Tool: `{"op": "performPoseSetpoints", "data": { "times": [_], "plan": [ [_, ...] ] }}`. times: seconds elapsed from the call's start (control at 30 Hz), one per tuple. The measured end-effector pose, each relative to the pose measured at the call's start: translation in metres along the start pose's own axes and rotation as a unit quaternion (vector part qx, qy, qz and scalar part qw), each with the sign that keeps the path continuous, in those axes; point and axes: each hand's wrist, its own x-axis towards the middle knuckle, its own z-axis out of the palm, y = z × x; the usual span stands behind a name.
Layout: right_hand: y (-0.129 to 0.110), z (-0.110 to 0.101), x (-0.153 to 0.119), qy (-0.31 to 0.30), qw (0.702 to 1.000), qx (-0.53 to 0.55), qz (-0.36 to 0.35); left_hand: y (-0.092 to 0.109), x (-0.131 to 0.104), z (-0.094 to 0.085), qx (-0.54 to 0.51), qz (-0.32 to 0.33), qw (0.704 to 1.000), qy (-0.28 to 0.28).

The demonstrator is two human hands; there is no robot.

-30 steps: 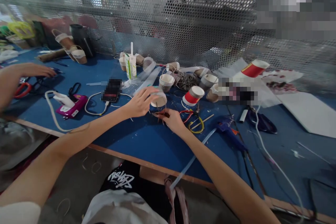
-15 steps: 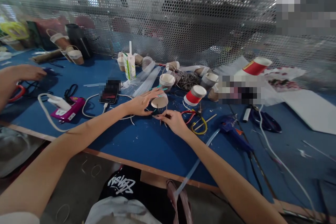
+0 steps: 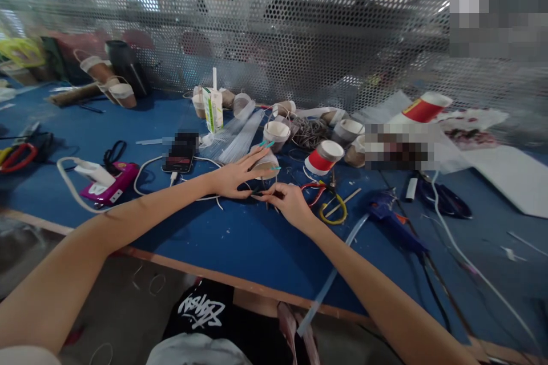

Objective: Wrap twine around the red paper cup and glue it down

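Observation:
My left hand holds a small pale cup. Its teal-nailed fingers are spread across the cup and its thumb is on the near side. Close against that thumb, my right hand pinches what looks like a thin cord at the cup's near edge; the fingers hide most of it. Just behind stands another small cup with a thin handle. To the right is a red-banded cup, with red-and-yellow-handled pliers near my right wrist.
A blue glue gun with a clear glue stick lies right of my forearm. Dark-handled scissors are farther right. On the left are a phone, a purple power strip and red-handled pliers. A drink carton stands behind, beside clear strips.
My left fingers have shifted from behind the cup to across it, and the cup's opening is now covered. Another person's hand at the left has gone from view. The camera view shifted slightly.

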Motion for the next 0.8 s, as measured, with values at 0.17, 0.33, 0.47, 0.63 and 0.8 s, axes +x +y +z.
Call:
{"op": "performPoseSetpoints", "data": {
  "times": [0.17,0.33,0.47,0.63,0.8],
  "plan": [
    [0.0,0.0,0.0,0.004,1.0,-0.006,-0.002,0.001,-0.002,0.005,0.022,0.002,0.998,0.065],
    [0.001,0.0,0.0,0.009,1.0,-0.015,-0.002,0.014,-0.004,0.006,0.132,0.03,0.982,0.133],
    [0.003,0.001,-0.001,0.026,0.999,-0.02,-0.002,0.032,-0.008,0.012,0.128,0.005,0.974,0.188],
    [0.0,0.005,-0.002,0.032,0.999,-0.029,-0.009,0.049,-0.006,0.017,-0.017,-0.069,0.988,0.14],
    [-0.006,0.009,-0.003,0.023,0.999,-0.039,-0.021,0.046,-0.004,0.017,-0.137,-0.13,0.98,0.067]
  ]
}}
